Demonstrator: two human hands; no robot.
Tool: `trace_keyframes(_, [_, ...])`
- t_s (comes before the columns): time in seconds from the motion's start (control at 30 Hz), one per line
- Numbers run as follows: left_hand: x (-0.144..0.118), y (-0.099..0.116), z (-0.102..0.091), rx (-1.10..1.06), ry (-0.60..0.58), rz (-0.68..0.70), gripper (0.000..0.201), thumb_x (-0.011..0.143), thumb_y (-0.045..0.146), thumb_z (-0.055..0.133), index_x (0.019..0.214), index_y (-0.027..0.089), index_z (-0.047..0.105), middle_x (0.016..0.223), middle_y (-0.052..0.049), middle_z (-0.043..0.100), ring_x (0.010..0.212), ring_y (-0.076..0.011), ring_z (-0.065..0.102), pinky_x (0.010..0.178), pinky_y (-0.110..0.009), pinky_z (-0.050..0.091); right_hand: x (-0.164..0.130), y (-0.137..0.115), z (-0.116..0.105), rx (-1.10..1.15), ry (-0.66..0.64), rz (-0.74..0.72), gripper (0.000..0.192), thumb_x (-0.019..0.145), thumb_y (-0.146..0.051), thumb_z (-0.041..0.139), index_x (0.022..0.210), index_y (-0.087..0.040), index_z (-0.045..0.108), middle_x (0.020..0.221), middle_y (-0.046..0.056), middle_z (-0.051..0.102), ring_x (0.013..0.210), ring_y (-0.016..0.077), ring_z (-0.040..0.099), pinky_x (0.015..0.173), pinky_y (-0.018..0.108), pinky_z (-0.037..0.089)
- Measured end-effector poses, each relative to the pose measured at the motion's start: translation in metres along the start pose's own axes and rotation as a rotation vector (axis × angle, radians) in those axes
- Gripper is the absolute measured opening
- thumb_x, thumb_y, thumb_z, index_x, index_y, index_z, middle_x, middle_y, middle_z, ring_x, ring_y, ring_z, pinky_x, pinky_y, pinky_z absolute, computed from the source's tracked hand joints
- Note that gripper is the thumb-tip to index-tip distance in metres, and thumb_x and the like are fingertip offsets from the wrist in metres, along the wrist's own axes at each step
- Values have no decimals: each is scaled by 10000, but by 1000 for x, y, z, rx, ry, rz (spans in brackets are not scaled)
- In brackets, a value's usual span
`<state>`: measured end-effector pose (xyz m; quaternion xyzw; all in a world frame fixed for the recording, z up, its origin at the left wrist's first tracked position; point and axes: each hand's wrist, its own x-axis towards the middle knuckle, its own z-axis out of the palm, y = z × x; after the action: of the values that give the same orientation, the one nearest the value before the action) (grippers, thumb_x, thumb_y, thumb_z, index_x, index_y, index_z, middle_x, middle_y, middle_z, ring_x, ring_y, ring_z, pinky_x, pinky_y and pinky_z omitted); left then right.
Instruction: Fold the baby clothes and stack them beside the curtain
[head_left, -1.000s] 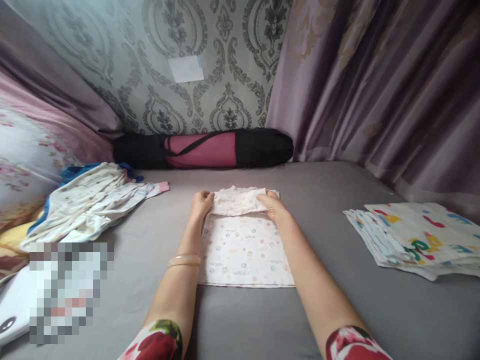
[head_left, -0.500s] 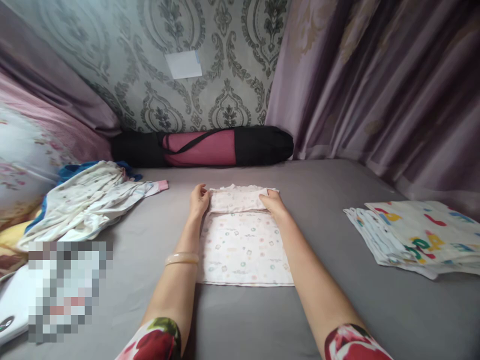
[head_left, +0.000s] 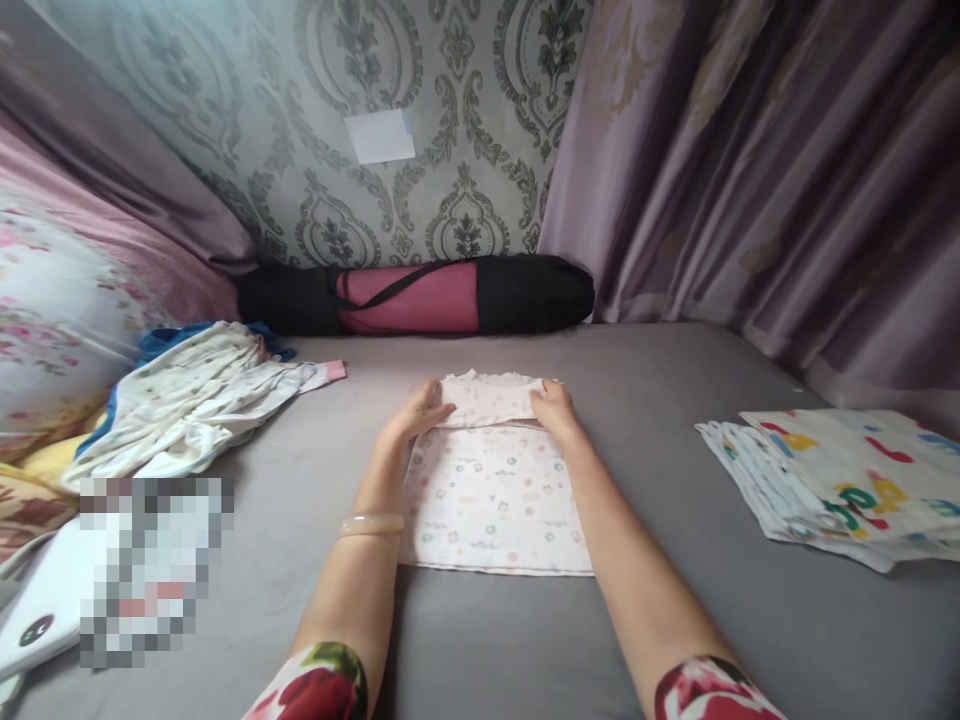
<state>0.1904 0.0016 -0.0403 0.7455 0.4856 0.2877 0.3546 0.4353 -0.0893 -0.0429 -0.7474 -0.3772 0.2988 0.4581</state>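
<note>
A white baby garment with small pastel prints (head_left: 495, 500) lies flat on the grey bed sheet in front of me, its far part folded over into a band. My left hand (head_left: 421, 410) grips the left end of that band, thumb on top. At the band's right end my right hand (head_left: 553, 405) pinches the cloth, thumb on top and fingers partly hidden. Both hands rest at about the same distance from me.
Folded clothes (head_left: 862, 480) with colourful prints lie at the right. A loose heap of clothes (head_left: 187, 400) sits at the left by a floral pillow (head_left: 52, 310). Along the wall lies a black and pink long bag (head_left: 420, 297). A white object (head_left: 52, 600) is lower left, partly blurred.
My left hand has moved onto the left end of the folded band and now grips it. My right hand still holds the other end. The view has shifted slightly.
</note>
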Motion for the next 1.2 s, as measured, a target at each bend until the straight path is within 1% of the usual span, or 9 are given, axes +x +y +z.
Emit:
trace_keyframes(0.1, [-2, -5, -1, 48, -80, 38, 596, 623, 425, 743, 1154, 196, 602, 1340, -139, 557, 1301, -328, 441, 1106, -409, 296, -5, -2, -2, -253, 101, -46, 217, 788, -200, 568, 975, -194, 677, 1031, 111, 682, 1113, 280, 575, 992, 374, 412])
trace_keyframes(0.33, [-1, -14, -2, 206, -138, 6, 652, 714, 501, 648, 1271, 188, 517, 1497, -179, 386, 1436, -342, 233, 1156, -485, 143, -8, 1, -8, -352, 87, -81, 252, 817, -212, 584, 1056, -183, 660, 1076, 141, 674, 1104, 287, 588, 968, 386, 416])
trace_keyframes(0.47, [-1, -15, -1, 193, -136, 17, 643, 695, 522, 651, 1242, 206, 530, 1491, -167, 401, 1437, -328, 238, 1160, -460, 147, -11, 1, -18, -348, 90, -86, 222, 805, -167, 586, 1011, -183, 666, 1050, 143, 679, 1111, 298, 593, 966, 402, 409])
trace_keyframes(0.63, [-1, -6, -10, 138, -64, -9, 585, 633, 436, 714, 1144, 191, 570, 1420, -187, 479, 1399, -339, 321, 1135, -438, 240, -21, -15, -28, -379, 120, -32, 299, 829, -72, 525, 1083, -176, 644, 1133, 178, 643, 1191, 322, 540, 1016, 462, 370])
trace_keyframes(0.73, [-1, 12, -11, 182, -32, 70, 494, 701, 360, 669, 1153, 187, 566, 1396, -175, 502, 1385, -334, 346, 1134, -445, 251, -29, -29, -21, -400, 139, -143, 334, 884, -89, 447, 1173, -127, 610, 1243, 229, 579, 1248, 342, 486, 1058, 494, 323])
trace_keyframes(0.87, [-7, 45, 15, 325, -72, 247, 448, 845, 233, 480, 1284, 148, 500, 1454, -189, 433, 1393, -305, 339, 1143, -437, 241, -39, -36, 8, -258, -1, -396, 417, 920, -183, 420, 1324, -173, 524, 1446, 133, 462, 1399, 264, 308, 1166, 451, 141])
trace_keyframes(0.97, [-13, 57, 46, 416, -138, 262, 511, 846, 146, 422, 1354, 98, 441, 1478, -227, 388, 1407, -323, 309, 1140, -476, 224, -48, -32, 29, -387, -168, -485, 515, 906, -197, 414, 1420, -178, 433, 1535, 88, 348, 1459, 219, 165, 1182, 436, 5])
trace_keyframes(1.07, [-17, 51, 66, 480, -147, 204, 533, 863, 127, 379, 1391, 54, 397, 1498, -253, 340, 1429, -342, 249, 1145, -515, 173, -53, -24, 39, -581, -264, -522, 569, 904, -200, 379, 1469, -128, 366, 1562, 105, 278, 1468, 229, 124, 1180, 432, -12])
trace_keyframes(1.2, [-18, 33, 72, 482, -64, 162, 505, 951, 257, 314, 1421, 85, 374, 1503, -233, 346, 1439, -335, 226, 1147, -531, 158, -55, -16, 43, -720, -248, -558, 558, 942, -238, 279, 1473, -87, 356, 1559, 109, 281, 1459, 225, 163, 1180, 415, 14])
